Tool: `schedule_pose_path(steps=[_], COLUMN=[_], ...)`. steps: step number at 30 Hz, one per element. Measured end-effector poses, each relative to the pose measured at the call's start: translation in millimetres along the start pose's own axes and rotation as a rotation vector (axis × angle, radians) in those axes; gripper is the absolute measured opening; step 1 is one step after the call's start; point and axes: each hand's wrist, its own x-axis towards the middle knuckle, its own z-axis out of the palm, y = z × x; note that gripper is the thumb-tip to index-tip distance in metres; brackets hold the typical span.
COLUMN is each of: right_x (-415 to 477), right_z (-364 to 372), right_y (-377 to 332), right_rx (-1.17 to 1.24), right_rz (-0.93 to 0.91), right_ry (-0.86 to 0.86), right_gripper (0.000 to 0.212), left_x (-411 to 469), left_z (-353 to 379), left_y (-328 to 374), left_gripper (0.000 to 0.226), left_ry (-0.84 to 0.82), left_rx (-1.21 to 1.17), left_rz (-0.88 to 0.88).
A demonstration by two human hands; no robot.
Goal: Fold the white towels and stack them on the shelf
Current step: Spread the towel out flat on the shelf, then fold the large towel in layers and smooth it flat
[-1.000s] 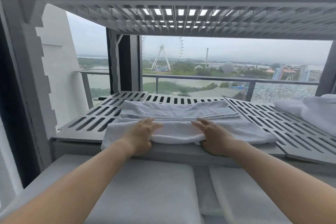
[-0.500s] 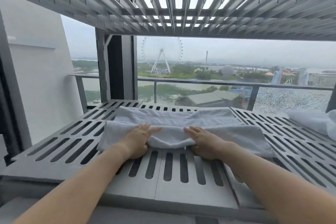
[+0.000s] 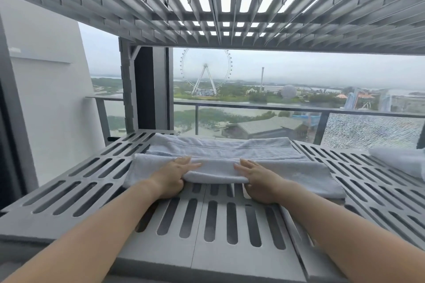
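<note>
A folded white towel [image 3: 218, 167] lies across the middle of a grey slotted shelf [image 3: 76, 181], on top of another folded white towel [image 3: 220, 147] that reaches further back. My left hand [image 3: 172, 177] grips the top towel's near edge left of centre, fingers on top and thumb underneath. My right hand [image 3: 257, 179] grips the same edge right of centre in the same way. A third white towel [image 3: 400, 161] lies loosely bunched at the shelf's right end, cut off by the frame.
A second slotted grey shelf [image 3: 230, 11] hangs close overhead. The shelf's upright post [image 3: 128, 89] stands at the back left, next to a white wall [image 3: 46, 99]. Behind the shelf runs a balcony railing [image 3: 253, 108] with glass panels.
Both hands have pushed the towel stack from the shelf's front edge deeper onto the shelf. My view has moved closer and in under the upper shelf.
</note>
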Motion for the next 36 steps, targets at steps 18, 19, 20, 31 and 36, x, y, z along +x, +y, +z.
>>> schedule_pose_path(steps=[18, 19, 20, 31, 36], right_x=[-104.1, -103.6, -101.7, -37.2, -12.7], right_z=[8.0, 6.7, 5.2, 3.0, -11.8], right_y=[-50.3, -50.1, -49.7, -22.8, -1.6], right_rx=[0.112, 0.139, 0.169, 0.135, 0.013], right_rz=[0.027, 0.024, 0.021, 0.013, -0.081], right_ry=[0.014, -0.002, -0.017, 0.186, 0.272], right_gripper=[0.050, 0.052, 0.056, 0.035, 0.031], left_x=[-103.3, -103.1, -102.4, -47.5, -9.1], left_z=[-2.3, -1.4, -1.1, -4.9, -9.5], left_y=[17.3, 17.3, 17.6, 16.7, 12.3], left_gripper=[0.047, 0.047, 0.046, 0.044, 0.029], left_ry=[-0.159, -0.160, -0.152, -0.017, 0.272], left_rx=[-0.088, -0.071, -0.073, -0.049, 0.084], left_rz=[0.008, 0.016, 0.022, 0.049, 0.094])
